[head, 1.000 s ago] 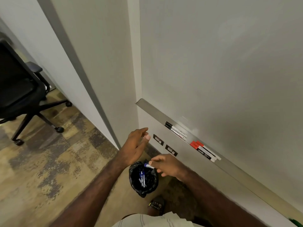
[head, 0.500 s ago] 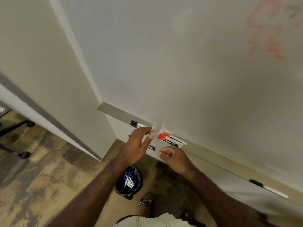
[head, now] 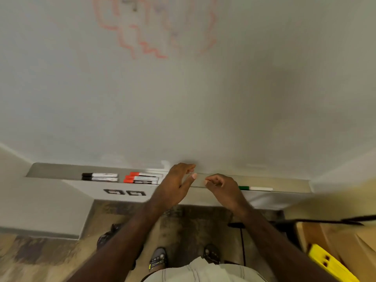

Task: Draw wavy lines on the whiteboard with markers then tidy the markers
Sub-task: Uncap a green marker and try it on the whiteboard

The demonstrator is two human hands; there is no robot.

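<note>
In the head view the whiteboard [head: 223, 98] fills the upper frame, with blurred red wavy lines [head: 142, 43] near its top and some faint grey marks among them that cannot be read. Along its lower edge runs the marker tray [head: 57, 169]. On the tray two black markers [head: 99, 177] lie side by side toward the left, three red markers [head: 142, 178] lie stacked close together just right of them, and a green marker [head: 255, 188] lies alone further right, well apart from the others. Below the tray two dark wall outlets [head: 124, 192] sit on the wall, smeared by motion. A black bag [head: 106, 237] shows on the patterned floor [head: 30, 257] beside the left forearm, mostly hidden by it. At the lower right a yellow object [head: 329, 263] is cut off by the frame edge next to a brown cardboard box [head: 335, 237], and a black cable [head: 243, 245] hangs down to the floor. Two sandalled feet [head: 158, 259] show at the bottom. The left hand [head: 175, 186] is raised in front of the tray just right of the red markers, fingers extended and loose, grasping nothing. The right hand [head: 221, 188] is beside it, between the red markers and the green marker, fingers loosely curled with nothing visible in them.
</note>
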